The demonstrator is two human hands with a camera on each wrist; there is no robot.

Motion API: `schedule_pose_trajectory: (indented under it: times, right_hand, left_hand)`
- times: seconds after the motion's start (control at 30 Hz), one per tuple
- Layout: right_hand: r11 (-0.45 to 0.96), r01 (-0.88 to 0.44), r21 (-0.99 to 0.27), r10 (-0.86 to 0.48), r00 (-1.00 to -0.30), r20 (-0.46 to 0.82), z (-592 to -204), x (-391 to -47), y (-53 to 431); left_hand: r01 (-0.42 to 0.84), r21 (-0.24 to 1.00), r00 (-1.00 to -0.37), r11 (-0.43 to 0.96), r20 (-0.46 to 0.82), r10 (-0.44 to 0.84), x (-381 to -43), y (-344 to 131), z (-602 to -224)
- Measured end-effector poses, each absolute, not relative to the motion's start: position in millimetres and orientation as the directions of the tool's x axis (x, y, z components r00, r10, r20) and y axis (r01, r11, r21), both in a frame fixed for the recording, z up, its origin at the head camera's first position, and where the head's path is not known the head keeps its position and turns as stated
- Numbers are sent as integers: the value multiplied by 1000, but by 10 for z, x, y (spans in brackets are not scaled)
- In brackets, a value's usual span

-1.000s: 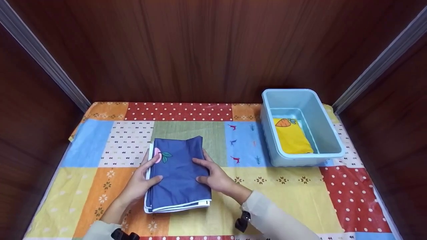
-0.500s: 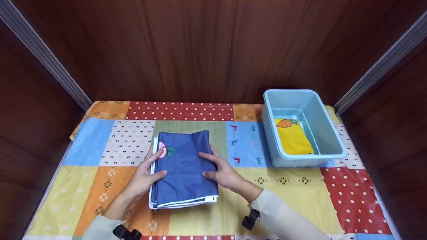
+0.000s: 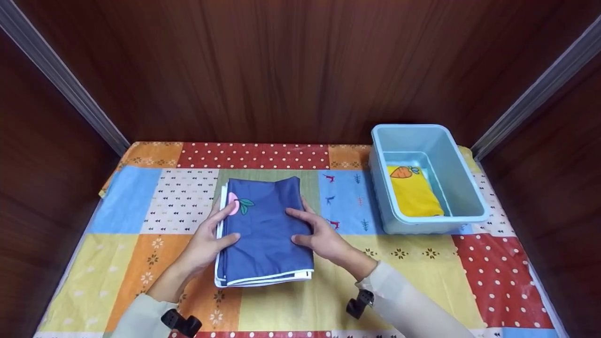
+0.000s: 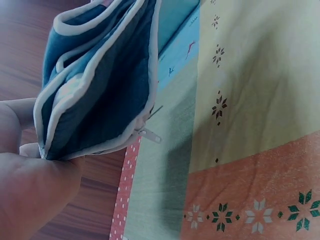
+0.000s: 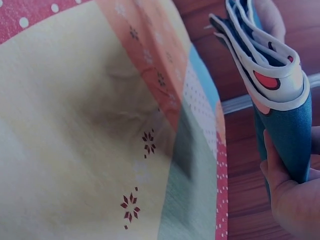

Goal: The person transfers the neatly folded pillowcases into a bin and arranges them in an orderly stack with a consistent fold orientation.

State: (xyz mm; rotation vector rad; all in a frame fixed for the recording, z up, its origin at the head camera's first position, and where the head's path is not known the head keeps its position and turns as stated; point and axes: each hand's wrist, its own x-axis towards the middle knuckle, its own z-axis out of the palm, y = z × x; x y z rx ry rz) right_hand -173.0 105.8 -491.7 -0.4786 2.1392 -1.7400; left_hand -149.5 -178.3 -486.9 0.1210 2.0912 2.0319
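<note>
A folded navy cloth cover [image 3: 267, 234] with white piping and a pink fruit print is held up over the table, between both hands. My left hand [image 3: 203, 241] grips its left edge, thumb on top and the other fingers mostly hidden beneath. On the opposite edge, my right hand [image 3: 324, 238] holds it with thumb and index finger over the front. The left wrist view shows the layered folds end-on, with a small zipper pull [image 4: 150, 135] at the lower corner. From the right wrist, a white lining [image 5: 280, 92] with red spots shows inside the fold.
At the right back stands a light blue plastic bin [image 3: 469, 219], holding a folded yellow cloth [image 3: 415, 195] with a carrot print. A patchwork tablecloth [image 3: 399, 291] covers the table. Dark wood-look panels [image 3: 281, 70] enclose the back and both sides.
Both hands have carried the folded navy cover away from the person and slightly to the right. Their hold on it looks the same, and the bin stays in place.
</note>
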Motion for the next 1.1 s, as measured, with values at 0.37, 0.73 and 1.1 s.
schedule_pose_trajectory:
  times: [0.37, 0.73, 1.1]
  right_hand:
    - [187, -29, -982, -454, -889, -60, -4743, -1796, 1189]
    - [211, -56, -976, -456, -889, -47, -4548, -1841, 1383]
    - [248, -52, -967, -439, -896, -64, -4375, -1872, 1637]
  left_hand:
    - [-103, 995, -971, 20, -104, 214, -1563, -1663, -4724]
    - [-102, 993, -967, -57, -86, 241, -1643, -1471, -4621]
    - [-30, 995, -962, -94, -3, 274, -1732, -1245, -4509]
